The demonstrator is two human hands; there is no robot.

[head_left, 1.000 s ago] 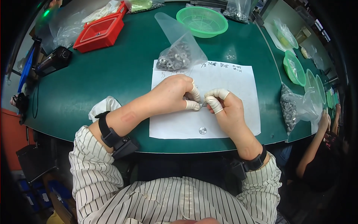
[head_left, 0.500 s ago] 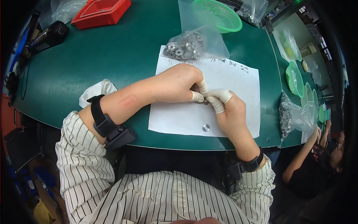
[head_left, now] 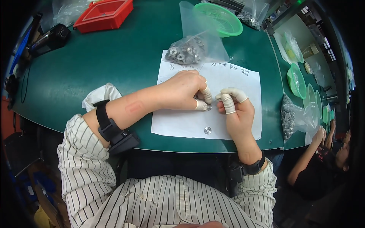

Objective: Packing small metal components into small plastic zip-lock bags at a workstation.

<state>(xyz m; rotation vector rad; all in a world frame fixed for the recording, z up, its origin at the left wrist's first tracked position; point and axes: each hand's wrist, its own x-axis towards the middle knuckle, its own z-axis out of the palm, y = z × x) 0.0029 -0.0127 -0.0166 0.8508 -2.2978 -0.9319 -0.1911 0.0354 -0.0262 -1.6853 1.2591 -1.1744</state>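
Note:
Both hands wear white finger cots on thumb and forefinger. My left hand (head_left: 186, 89) is closed over a white paper sheet (head_left: 178, 123), pinching a small metal piece (head_left: 208, 107) at its fingertips; the rest of what it holds is hidden under the fingers. Just right of it, my right hand (head_left: 239, 114) hovers with thumb and forefinger pressed together, and whatever may be between them is too small to make out. A round metal disc (head_left: 208, 130) with a centre hole lies on the paper, nearer to me. Beyond the hands, a clear plastic bag (head_left: 186, 51) of similar metal parts overlaps the paper's far edge.
The green table (head_left: 95, 57) carries a red tray (head_left: 102, 17) at far left, a black device (head_left: 51, 40) beside it and a green basket (head_left: 224, 19) at the back. A white cloth-like item (head_left: 100, 93) lies by my left forearm. Another bag (head_left: 288, 117) stands right, near a co-worker (head_left: 319, 163).
My right hand has pulled away to the right from my left hand; their fingertips met before. My left hand keeps its pinch. The view has shifted slightly.

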